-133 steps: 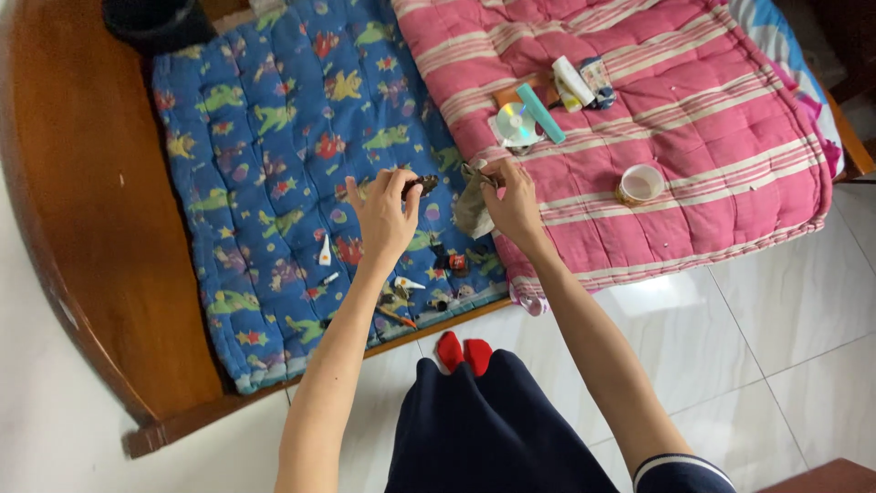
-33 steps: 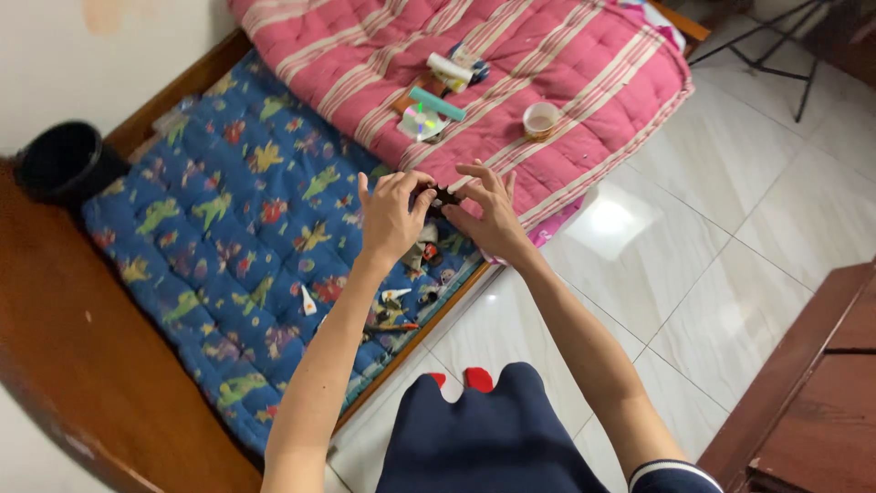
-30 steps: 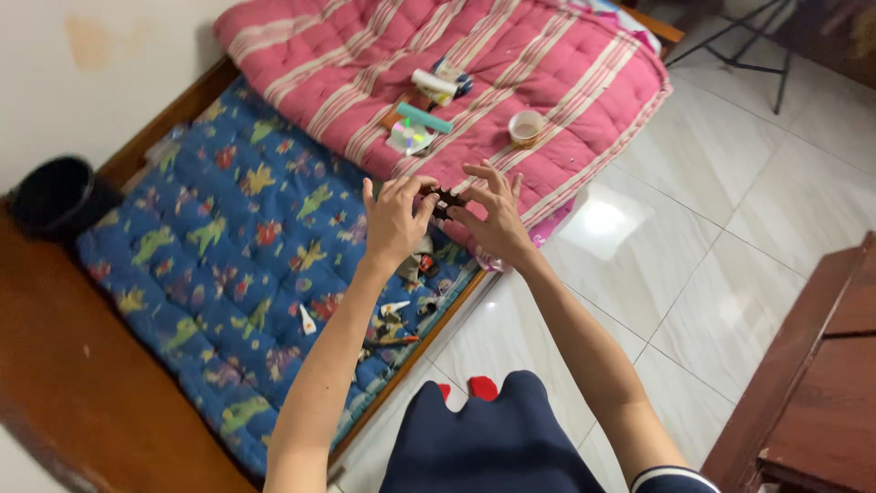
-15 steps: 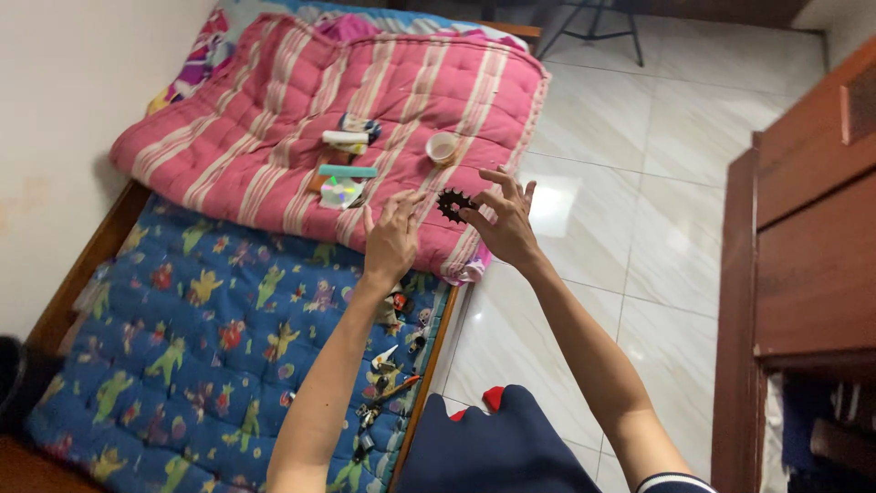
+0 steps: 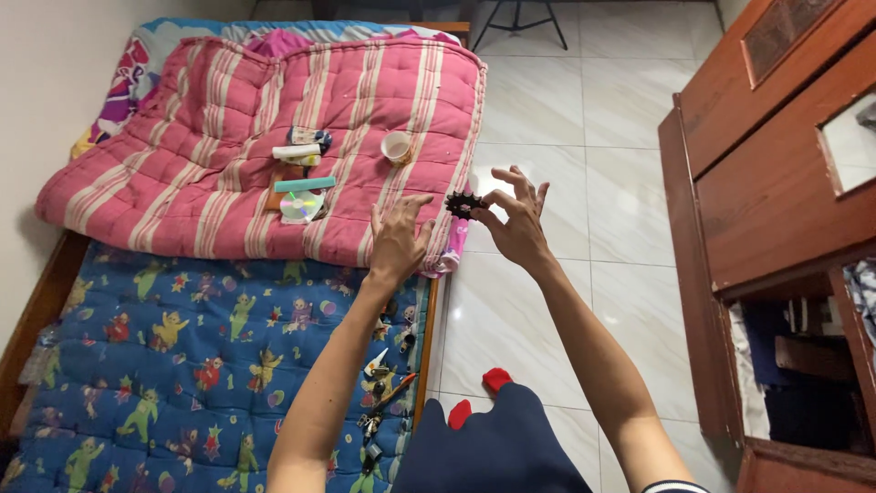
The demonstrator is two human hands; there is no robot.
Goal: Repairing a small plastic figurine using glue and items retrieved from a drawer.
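A: We log the small dark toothed wheel [image 5: 463, 203] first. It sits in the air above the edge of the bed, pinched at its rim by the thumb and forefinger of our right hand [image 5: 516, 224]. The other fingers [image 5: 532, 183] of that hand fan out wide, which keeps the teeth in plain sight; we judge the light pinch suits a spiky edge.

B: And our left hand [image 5: 395, 239]?

A: It holds nothing. Its fingers are loosely spread and slightly curled, just beside the wheel but not touching it, palm down over the pink striped quilt [image 5: 228, 119].

B: Noted. Around it?

A: On the quilt, well apart from the wheel: a shiny disc [image 5: 299, 206], a teal flat bar [image 5: 305, 184] and a white tube [image 5: 297, 152] close together, and a small cup [image 5: 396, 146] standing upright alone. Below our left forearm, a scatter of small parts [image 5: 388, 365] lies along the near edge of the blue cartoon-print quilt [image 5: 164, 356]; we cannot tell what each one is.

B: Surface and room?

A: Both quilts cover a wooden-framed bed against a pale wall. The floor [image 5: 547, 119] is glossy white tile, and a brown wooden cabinet [image 5: 776, 183] stands at right with an open compartment of dark things.
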